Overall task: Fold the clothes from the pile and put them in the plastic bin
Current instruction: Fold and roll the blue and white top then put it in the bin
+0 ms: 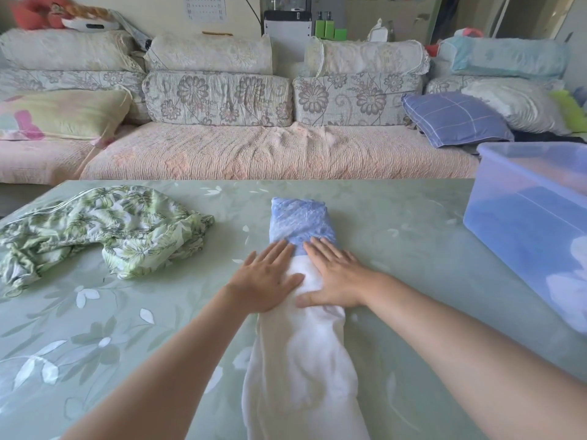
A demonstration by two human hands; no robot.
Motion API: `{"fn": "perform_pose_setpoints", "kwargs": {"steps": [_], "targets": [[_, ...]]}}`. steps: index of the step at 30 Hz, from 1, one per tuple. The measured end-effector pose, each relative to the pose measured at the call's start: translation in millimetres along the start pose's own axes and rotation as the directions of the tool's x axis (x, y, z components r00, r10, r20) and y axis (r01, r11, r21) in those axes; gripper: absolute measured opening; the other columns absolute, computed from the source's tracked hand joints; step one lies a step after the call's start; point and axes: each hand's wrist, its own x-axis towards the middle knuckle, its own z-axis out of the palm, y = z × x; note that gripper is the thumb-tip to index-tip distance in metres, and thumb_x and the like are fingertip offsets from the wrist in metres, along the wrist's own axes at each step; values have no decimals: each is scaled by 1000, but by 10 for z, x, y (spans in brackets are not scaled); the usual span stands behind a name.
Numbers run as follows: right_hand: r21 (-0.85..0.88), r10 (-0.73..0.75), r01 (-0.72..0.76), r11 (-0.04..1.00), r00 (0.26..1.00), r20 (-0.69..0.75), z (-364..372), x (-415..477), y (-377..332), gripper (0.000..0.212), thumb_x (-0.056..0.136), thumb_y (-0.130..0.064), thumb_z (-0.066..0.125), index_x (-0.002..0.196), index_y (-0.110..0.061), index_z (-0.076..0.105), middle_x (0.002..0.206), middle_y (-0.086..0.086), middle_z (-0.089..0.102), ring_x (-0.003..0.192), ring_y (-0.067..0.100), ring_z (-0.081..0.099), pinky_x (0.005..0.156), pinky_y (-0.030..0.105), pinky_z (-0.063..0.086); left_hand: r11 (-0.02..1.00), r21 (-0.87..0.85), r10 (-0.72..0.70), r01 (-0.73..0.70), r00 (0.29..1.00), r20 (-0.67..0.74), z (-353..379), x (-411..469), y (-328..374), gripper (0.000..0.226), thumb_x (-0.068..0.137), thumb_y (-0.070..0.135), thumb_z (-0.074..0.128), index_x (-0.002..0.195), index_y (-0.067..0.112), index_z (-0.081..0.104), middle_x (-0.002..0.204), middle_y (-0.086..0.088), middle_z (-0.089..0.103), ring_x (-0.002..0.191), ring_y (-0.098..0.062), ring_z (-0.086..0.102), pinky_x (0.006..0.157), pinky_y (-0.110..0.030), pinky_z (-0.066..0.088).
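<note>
Pressing flat with both palms: my left hand (265, 281) and right hand (333, 274), fingers straight, gripping nothing, on white-and-blue garment (301, 328) lying lengthwise mid-table (397, 249). Smooth outward before next fold, keep edges aligned. Plastic bin (508, 198) right; green leaf-print pile (104, 230) left.

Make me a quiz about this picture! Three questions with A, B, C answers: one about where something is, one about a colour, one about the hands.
1. Where is the plastic bin? A. on the right B. on the left C. in the middle
2. What colour are the leaves on the leaf-print garment? A. red B. green C. black
3. What are the left hand and right hand doing? A. gripping the bin B. waving in the air C. pressing flat on the white-and-blue garment

Answers: 1 A, it stands at the right edge; 2 B, green leaves on white; 3 C, straight fingers lie on the cloth.
</note>
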Motion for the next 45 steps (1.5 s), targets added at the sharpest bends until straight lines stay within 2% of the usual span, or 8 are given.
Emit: {"fn": "perform_pose_setpoints", "kwargs": {"steps": [7,11,19,26,30,33,38,45], "targets": [[-11,-16,15,1000,997,-80,-42,-70,-48,105,80,-84,13,158,-18,-12,164,0,-19,150,13,-22,123,41,-6,983,180,66,-39,987,-148,-110,-6,170,65,99,41,36,154,11,20,163,-4,11,150,-23,9,119,-40,12],[16,-77,83,996,969,-233,-34,-307,-188,76,101,-47,26,157,-9,-7,166,5,-12,151,13,-17,121,27,-12,974,-143,126,-178,941,-313,-93,-150,408,51,78,21,35,120,4,58,116,-12,57,109,-33,52,96,-35,40],[-76,-124,117,990,988,-89,278,-800,-301,105,69,-67,-10,157,-10,-10,163,5,-23,146,12,-27,118,28,-17,961,135,251,-243,967,-48,64,-708,170,96,84,82,6,156,20,19,163,2,12,150,-17,11,122,-41,14],[-112,-288,268,957,927,-239,194,-1126,-401,63,99,-44,42,155,-20,24,166,3,4,153,19,2,123,32,4,901,-104,382,-421,884,-270,-254,-1093,428,29,76,13,64,101,26,60,106,12,57,100,-13,52,87,-34,49],[-20,-264,265,964,946,-190,291,-1280,-411,70,91,-52,29,153,-20,34,162,3,24,150,20,19,121,35,18,835,-163,490,-526,844,-216,-340,-1490,669,10,84,30,62,92,25,61,96,11,58,88,-13,56,77,-34,50],[43,-278,286,957,950,-140,351,-1297,-336,86,86,-66,12,153,-17,34,163,6,23,151,19,18,123,34,17,836,-36,546,-548,836,-54,-237,-1710,857,46,73,63,65,107,31,61,112,14,55,100,-9,52,85,-25,43],[123,-221,228,966,973,-68,322,-1293,-325,51,107,-37,26,157,-29,25,166,-5,8,152,5,1,122,22,-3,833,-31,553,-553,833,7,-229,-1870,1023,22,74,30,57,90,23,69,91,8,60,85,-15,52,71,-35,52],[-54,-194,191,980,978,-71,362,-1319,-311,52,105,-41,27,156,-38,18,167,-4,2,153,13,0,124,36,7,873,-232,463,-430,880,112,-410,-1985,810,49,71,50,73,115,33,59,135,17,46,130,-1,36,110,-26,36]]}}
